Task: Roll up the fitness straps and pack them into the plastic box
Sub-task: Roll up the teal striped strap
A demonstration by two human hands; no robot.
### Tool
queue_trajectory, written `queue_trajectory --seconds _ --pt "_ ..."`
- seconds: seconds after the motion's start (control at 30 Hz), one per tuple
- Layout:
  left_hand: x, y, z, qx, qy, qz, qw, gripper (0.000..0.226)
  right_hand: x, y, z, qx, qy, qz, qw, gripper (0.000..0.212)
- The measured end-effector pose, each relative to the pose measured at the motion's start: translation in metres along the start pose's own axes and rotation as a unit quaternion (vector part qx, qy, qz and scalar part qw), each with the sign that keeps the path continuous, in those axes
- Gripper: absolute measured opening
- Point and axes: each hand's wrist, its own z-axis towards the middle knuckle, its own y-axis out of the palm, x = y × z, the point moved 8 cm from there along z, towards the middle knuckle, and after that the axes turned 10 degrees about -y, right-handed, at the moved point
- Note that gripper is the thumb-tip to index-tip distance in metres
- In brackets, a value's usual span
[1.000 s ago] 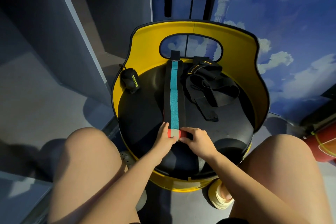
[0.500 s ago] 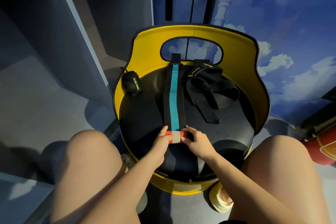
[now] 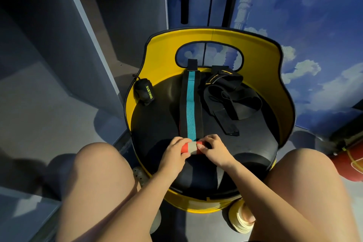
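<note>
While both hands, left hand (image 3: 174, 150) and right hand (image 3: 213, 148), pinch the small roll (image 3: 191, 147) at 6 o'clock, teal-striped strap (image 3: 190, 108) is just started; next, keep rolling toward 12, tight.

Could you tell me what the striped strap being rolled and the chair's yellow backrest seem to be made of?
The striped strap looks like woven elastic fabric, matte: a fine weave shows in its teal stripe, and it rolls tightly where the left hand and right hand pinch it. The yellow backrest looks like smooth moulded plastic or stretched vinyl with black edging; which one cannot be told.
</note>
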Motion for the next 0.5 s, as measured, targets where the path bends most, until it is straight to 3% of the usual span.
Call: queue_trajectory --seconds 0.17,0.33,0.5 --pt "0.001 -0.002 0.010 -0.024 -0.001 0.054 0.998 0.043 -0.008 -0.004 -0.004 0.055 -0.059 -0.021 0.997 0.033" --pt "-0.004 0.000 0.015 -0.065 -0.021 0.066 0.996 0.042 -0.012 -0.002 -0.006 -0.026 -0.129 -0.087 0.987 0.041" --pt "-0.005 0.002 0.013 -0.068 -0.033 0.032 0.997 0.042 -0.010 -0.007 -0.006 -0.014 -0.125 -0.077 0.989 0.040"
